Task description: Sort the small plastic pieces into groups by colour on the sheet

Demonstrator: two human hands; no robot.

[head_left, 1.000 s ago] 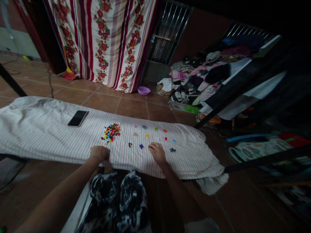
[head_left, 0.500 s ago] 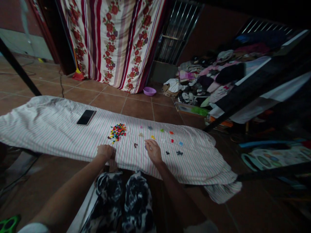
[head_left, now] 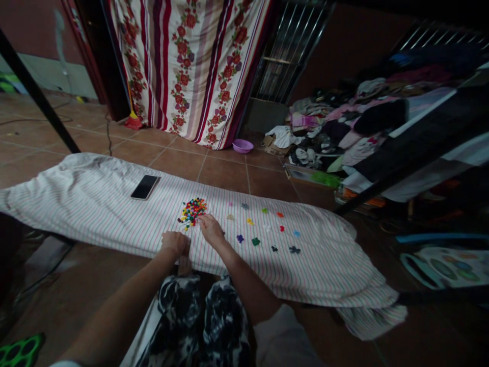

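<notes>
A heap of small multicoloured beads [head_left: 194, 210] lies on the striped cloth. At its near right edge, my right hand [head_left: 211, 229] reaches in with fingers bent together; anything between the fingertips is too small to make out. My left hand [head_left: 173, 241] rests curled at the cloth's near edge, just below the heap, and its palm side is hidden. To the right, little groups sorted by colour lie in loose rows, among them purple pieces [head_left: 240, 238], green pieces [head_left: 255, 241], yellow pieces [head_left: 250, 221], dark grey pieces [head_left: 294, 250] and blue pieces [head_left: 297, 234].
A phone [head_left: 145, 187] lies left of the heap on the striped cloth [head_left: 95, 204], which covers a long low table. Beyond it are a purple basin [head_left: 243, 146], a floral curtain [head_left: 179, 66] and piled clothes [head_left: 344, 122]. Dark metal bars [head_left: 42, 97] slant at both sides.
My right hand has moved left from the sorted groups to the heap, uncovering the purple and green pieces. My left hand stays at the near edge. The view has shifted slightly.
</notes>
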